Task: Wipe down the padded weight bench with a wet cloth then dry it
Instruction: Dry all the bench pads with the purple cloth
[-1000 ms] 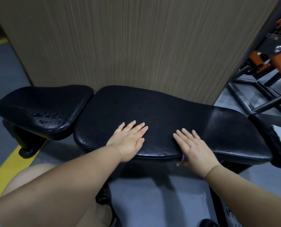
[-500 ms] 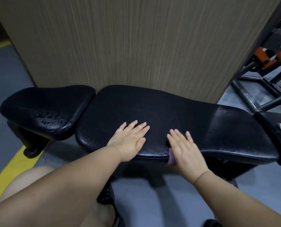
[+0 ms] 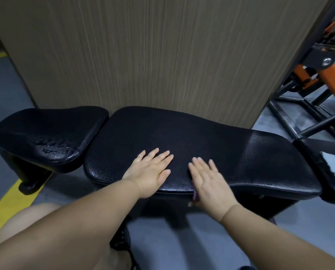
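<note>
**Black padded weight bench (image 3: 182, 137): both hands flat on the long pad**

I find the bench standing on the grey floor (image 3: 182, 240), directly in front of a tall wood-grain panel (image 3: 143, 55). Its smaller black seat pad (image 3: 45, 131) sits at the bench's left end, with water beads showing on the near side.

The left hand (image 3: 151, 170) lies palm-down on the bench's near edge. Its fingers are straight and slightly spread, and it holds nothing.

The right hand (image 3: 209, 182) lies just beside it on the same edge, fingers straight and flat. A sliver of purple cloth (image 3: 195, 195) shows under its palm, at the bench's front lip. I cannot tell whether the thumb grips the cloth.

A second black pad with a torn pale patch (image 3: 330, 166) adjoins the bench's right end. An orange and black steel frame (image 3: 328, 75) stands beyond that end. A yellow floor stripe (image 3: 12, 199) runs below the bench's left end.
</note>
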Motion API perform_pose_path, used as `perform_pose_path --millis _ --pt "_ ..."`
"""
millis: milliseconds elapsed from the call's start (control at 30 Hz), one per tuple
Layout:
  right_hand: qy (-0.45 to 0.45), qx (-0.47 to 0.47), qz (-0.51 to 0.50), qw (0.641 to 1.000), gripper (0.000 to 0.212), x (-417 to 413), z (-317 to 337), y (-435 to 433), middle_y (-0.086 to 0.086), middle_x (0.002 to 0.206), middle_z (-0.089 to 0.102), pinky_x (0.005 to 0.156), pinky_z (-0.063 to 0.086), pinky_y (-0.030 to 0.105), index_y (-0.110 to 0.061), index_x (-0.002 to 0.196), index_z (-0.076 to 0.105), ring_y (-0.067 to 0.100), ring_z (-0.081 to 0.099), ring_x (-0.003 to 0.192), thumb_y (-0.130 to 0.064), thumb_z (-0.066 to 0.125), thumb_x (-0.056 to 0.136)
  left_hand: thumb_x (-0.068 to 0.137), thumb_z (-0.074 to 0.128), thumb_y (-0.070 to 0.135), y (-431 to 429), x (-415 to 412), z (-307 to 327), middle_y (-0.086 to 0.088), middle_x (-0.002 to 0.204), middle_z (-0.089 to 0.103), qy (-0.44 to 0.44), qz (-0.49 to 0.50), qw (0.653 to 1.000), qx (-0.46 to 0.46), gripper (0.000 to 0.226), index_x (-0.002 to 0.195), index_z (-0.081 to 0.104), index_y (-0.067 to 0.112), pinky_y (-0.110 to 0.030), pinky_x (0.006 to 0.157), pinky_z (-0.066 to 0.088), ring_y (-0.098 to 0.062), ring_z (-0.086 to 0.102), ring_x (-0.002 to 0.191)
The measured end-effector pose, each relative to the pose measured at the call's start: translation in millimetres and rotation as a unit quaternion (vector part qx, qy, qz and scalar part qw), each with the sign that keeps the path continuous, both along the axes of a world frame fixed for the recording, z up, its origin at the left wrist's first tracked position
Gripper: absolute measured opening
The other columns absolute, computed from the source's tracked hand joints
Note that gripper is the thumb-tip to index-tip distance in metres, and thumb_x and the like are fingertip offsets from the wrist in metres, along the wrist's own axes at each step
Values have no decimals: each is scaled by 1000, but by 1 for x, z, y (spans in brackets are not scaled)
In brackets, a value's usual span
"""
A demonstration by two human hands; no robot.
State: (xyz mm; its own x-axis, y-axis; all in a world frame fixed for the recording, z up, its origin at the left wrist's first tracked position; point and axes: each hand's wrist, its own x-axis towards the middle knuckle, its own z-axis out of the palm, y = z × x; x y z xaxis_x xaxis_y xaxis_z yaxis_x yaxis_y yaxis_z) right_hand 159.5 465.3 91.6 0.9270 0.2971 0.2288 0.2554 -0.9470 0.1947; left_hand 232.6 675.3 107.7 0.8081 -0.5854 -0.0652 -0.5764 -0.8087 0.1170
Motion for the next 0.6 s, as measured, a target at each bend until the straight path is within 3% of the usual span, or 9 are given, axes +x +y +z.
perform_pose_path --millis 100,167,233,300,367,467,600 --pt "-6 6 32 999 107 2 -5 15 20 131 56 105 24 47 3 126 57 33 54 123 -50 89 38 104 13 45 0 -1 2 20 160 -6 -1 2 1000 1 53 154 1 36 -37 120 -7 -8 -11 148" --pt "-33 15 54 998 87 2 -7 5 18 132 56 107 25 47 1 127 56 31 53 124 -41 82 55 104 13 45 0 -1 2 20 160 -5 -1 3 1000 0 53 154 2 36 -36 120 -7 -8 -11 148" --pt "-76 31 72 994 56 -1 -8 -11 15 131 58 107 28 48 0 126 57 29 55 123 -28 60 78 103 12 46 0 -1 2 21 160 -5 3 3 1000 2 53 154 2 36 -36 120 -7 -8 -11 148" --pt "-97 38 60 993 48 -2 -9 -38 14 129 59 106 31 49 -1 125 60 29 57 121 -22 44 85 98 1 52 1 0 1 21 160 -5 6 2 1000 3 59 154 1 36 -36 120 -7 -8 -11 148" --pt "-104 34 26 994 47 -6 -10 -76 14 129 60 108 30 50 -3 125 59 30 57 120 -22 45 85 93 -4 55 2 0 1 21 160 -5 3 1 1000 3 63 154 1 36 -36 120 -7 -8 -11 148" --pt "-72 9 -47 996 64 -13 -8 -119 16 130 59 110 25 50 -3 128 55 34 55 122 -19 71 68 100 6 50 1 0 0 22 160 -6 6 4 1000 0 56 154 1 36 -36 120 -7 -8 -11 148" --pt "-23 13 -100 995 95 -15 -5 -116 17 129 59 108 23 52 -1 128 56 36 53 122 -22 90 41 74 -20 58 -2 0 -1 22 160 -6 4 2 1000 4 85 154 0 37 -36 120 -8 -8 -11 148"
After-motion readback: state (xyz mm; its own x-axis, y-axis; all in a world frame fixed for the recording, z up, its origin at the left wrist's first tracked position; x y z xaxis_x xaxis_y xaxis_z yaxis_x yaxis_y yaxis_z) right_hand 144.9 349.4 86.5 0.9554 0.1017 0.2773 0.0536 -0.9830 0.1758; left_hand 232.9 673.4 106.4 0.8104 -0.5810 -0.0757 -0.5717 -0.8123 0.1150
